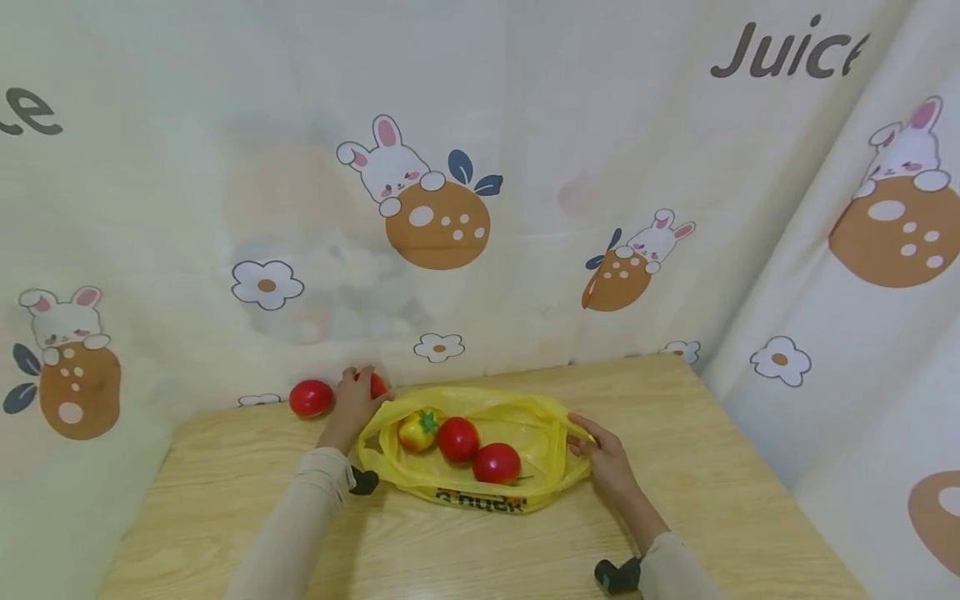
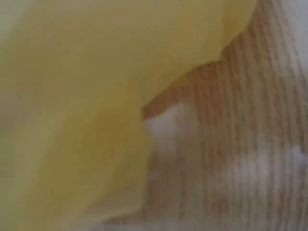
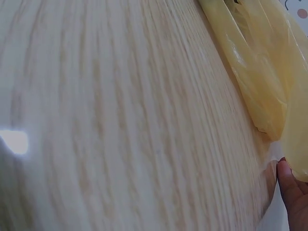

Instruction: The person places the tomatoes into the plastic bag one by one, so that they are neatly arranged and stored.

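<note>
A yellow plastic bag [image 1: 551,479] lies on the table with its mouth held wide. Inside it are a red round fruit [image 1: 458,440], a second red fruit [image 1: 497,463] and a yellow-red fruit with a green leafy top [image 1: 415,432]. My right hand [image 1: 609,457] pinches the bag's right rim; its thumb and the bag also show in the right wrist view. Left of the bag, my left hand [image 1: 354,408] grips another red fruit [image 1: 378,385], mostly hidden by the fingers. A further red fruit [image 1: 311,398] sits beside that hand.
The wooden table [image 1: 480,550] ends at a printed curtain [image 1: 525,292] behind and on the right. Dark straps or devices [image 1: 618,575] sit at both wrists. The left wrist view is filled by blurred yellow bag and wood grain, without the hand.
</note>
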Tool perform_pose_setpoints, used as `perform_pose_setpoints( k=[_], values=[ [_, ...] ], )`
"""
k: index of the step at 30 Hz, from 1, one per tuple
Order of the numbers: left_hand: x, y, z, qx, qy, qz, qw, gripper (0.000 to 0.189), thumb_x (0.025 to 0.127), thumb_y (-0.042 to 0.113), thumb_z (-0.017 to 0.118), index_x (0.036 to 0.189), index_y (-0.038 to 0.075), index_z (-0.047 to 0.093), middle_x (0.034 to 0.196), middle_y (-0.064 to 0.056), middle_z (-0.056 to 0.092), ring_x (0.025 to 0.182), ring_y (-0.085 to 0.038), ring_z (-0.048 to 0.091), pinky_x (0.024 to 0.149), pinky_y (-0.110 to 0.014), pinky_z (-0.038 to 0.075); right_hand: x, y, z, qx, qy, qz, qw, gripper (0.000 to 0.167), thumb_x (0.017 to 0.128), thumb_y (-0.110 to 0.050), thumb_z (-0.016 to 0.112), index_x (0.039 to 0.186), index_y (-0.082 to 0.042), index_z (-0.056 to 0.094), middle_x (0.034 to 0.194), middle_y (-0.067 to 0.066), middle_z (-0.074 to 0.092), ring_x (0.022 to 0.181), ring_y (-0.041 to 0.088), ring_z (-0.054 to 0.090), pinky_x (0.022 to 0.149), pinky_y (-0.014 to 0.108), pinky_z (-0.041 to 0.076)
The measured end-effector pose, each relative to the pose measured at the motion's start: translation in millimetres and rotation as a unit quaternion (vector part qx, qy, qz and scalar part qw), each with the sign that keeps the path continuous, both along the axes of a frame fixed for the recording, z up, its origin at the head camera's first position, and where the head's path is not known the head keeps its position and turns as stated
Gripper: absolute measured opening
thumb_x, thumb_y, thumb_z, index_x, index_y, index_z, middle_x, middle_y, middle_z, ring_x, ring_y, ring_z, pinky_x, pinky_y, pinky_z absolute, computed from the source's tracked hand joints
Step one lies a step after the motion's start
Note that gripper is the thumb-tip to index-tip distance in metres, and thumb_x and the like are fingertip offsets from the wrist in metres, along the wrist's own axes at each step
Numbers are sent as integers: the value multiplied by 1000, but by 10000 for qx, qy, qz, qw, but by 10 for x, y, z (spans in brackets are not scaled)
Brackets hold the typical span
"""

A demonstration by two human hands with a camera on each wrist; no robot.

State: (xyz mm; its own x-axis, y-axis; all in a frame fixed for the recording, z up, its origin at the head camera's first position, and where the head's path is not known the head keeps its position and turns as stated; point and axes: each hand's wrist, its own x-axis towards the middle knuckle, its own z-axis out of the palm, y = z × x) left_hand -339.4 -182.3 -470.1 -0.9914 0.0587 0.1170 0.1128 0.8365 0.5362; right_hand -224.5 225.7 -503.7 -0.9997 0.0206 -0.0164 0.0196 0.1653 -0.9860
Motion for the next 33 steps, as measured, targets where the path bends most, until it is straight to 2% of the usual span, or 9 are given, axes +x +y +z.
perform_pose_setpoints(
  k=[3,7,12,15,20,24,28,33],
  values=[
    [6,-31,-47,28,334,90,9994,54,89,19,72,132,-5,49,136,-37,38,117,-55,46,100,-61,43,-29,-13,23,46,68,9,10000,49,97,14,31,144,7,41,153,26,35,125,41,53,99,38,51],
    [41,-36,-65,312,828,232,9958,44,87,12,72,126,-4,57,130,-36,46,116,-53,49,101,-60,43,-56,-25,32,19,170,-52,9998,49,96,15,32,143,7,43,152,26,36,121,37,56,97,36,53],
    [124,-33,-93,586,810,309,9945,43,87,8,71,128,0,59,136,-34,43,118,-52,49,104,-59,42,-63,-44,-3,-239,127,-15,9996,49,95,15,31,143,8,42,153,26,33,116,22,60,98,35,52],
    [156,-48,-141,525,843,268,9947,42,87,6,72,127,1,60,137,-33,45,119,-51,49,104,-59,42,-54,-52,-22,-313,126,16,9994,50,95,16,31,143,9,41,153,27,33,113,16,61,97,33,52],
    [184,-97,-196,512,1138,42,9922,40,83,2,74,122,-1,63,129,-35,51,118,-51,51,101,-59,44,-54,-57,-25,-197,168,37,9997,49,96,14,31,143,8,42,153,28,32,116,19,60,94,29,53],
    [180,-161,-199,542,1165,-11,9917,41,84,4,74,123,0,64,131,-35,52,121,-50,51,102,-57,44,-70,-56,-36,-212,21,93,9997,49,98,10,32,146,4,40,155,25,31,123,23,55,95,26,52],
    [187,-222,-135,698,1236,63,9899,44,84,10,76,125,0,64,133,-34,53,124,-49,51,102,-58,44,-86,-53,-72,-264,-70,137,9995,49,99,8,33,147,2,39,156,22,29,126,26,52,94,22,51],
    [233,-241,73,912,1550,94,9836,46,83,12,77,125,-1,63,132,-34,53,123,-51,51,102,-62,42,-76,-63,-89,-205,-94,184,9996,49,99,8,33,147,3,38,157,23,28,127,28,52,90,18,51]
  ],
)
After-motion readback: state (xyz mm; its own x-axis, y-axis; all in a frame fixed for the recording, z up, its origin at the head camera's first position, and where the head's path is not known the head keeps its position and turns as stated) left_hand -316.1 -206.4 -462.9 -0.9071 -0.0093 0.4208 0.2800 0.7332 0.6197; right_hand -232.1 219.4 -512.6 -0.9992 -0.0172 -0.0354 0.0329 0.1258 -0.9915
